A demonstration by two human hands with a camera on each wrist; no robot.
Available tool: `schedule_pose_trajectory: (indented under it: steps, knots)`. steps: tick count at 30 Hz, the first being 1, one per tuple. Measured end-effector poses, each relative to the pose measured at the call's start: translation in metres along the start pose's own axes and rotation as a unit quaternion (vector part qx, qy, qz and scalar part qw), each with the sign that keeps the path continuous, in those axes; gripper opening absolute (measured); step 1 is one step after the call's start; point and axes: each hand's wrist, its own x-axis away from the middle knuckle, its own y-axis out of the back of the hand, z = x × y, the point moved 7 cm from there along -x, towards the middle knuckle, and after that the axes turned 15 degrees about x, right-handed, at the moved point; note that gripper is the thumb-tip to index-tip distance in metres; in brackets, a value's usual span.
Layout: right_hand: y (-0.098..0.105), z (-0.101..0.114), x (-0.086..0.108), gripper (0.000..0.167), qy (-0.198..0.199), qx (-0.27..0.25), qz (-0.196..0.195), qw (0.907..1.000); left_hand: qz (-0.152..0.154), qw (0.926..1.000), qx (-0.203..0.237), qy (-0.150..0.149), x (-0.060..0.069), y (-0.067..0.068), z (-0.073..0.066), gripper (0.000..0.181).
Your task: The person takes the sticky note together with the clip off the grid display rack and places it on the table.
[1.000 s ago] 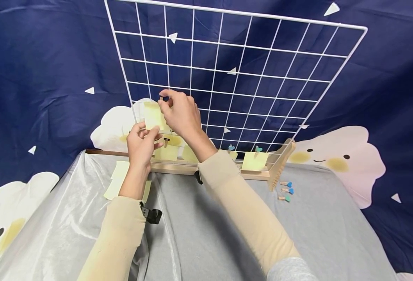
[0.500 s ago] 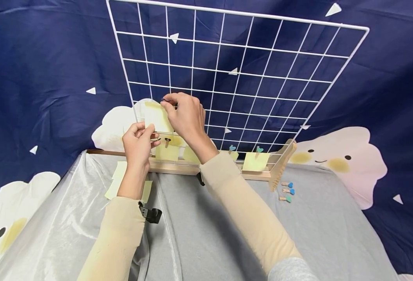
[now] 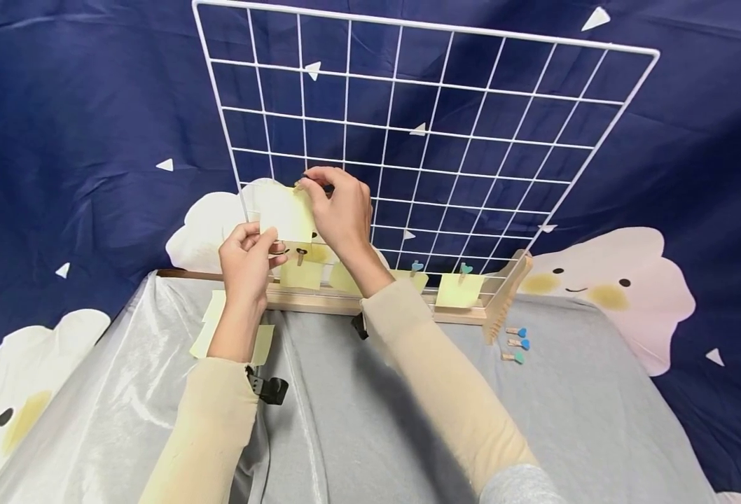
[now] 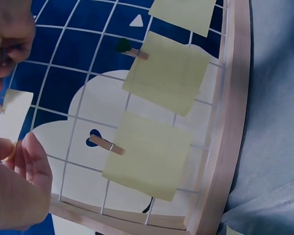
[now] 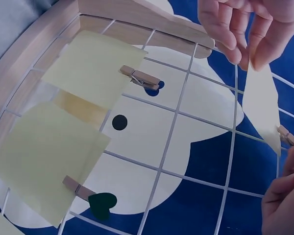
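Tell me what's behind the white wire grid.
Dark blue fabric with white triangles and a cloud; whatever the yellow sticky notes, left hand and right hand cover cannot be seen.

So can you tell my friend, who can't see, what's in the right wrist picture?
A left hand pinches a pale note while a right hand holds a wooden clip at the note's edge. Nearby, two yellow notes are clipped to a white wire grid, one clip bearing a green heart.
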Motion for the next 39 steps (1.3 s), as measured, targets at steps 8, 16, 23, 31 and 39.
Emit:
schedule_pose_trajectory:
  steps: [8, 16, 23, 31, 39]
  knots:
    - [0.017, -0.002, 0.003, 0.014, 0.015, -0.042, -0.032, 0.9985, -0.002, 0.9987, 0.049, -0.009, 0.000, 0.004, 0.002, 0.016]
    - [0.032, -0.025, 0.014, 0.017, 0.003, -0.078, -0.028, 0.9965, -0.002, 0.9978, 0.066, -0.009, 0.002, 0.008, 0.001, 0.020]
    - [0.044, -0.054, 0.025, 0.017, -0.030, -0.097, -0.013, 0.9947, 0.007, 0.9991, 0.042, -0.008, 0.005, 0.013, -0.001, 0.018]
    - [0.054, -0.068, 0.031, 0.019, -0.060, -0.127, -0.011, 0.9901, 0.008, 0.9992, 0.039, 0.008, 0.007, 0.018, 0.001, 0.015]
    - [0.062, -0.080, 0.039, 0.020, -0.077, -0.139, -0.006, 0.9873, 0.014, 0.9989, 0.043, 0.009, 0.010, 0.022, 0.000, 0.019]
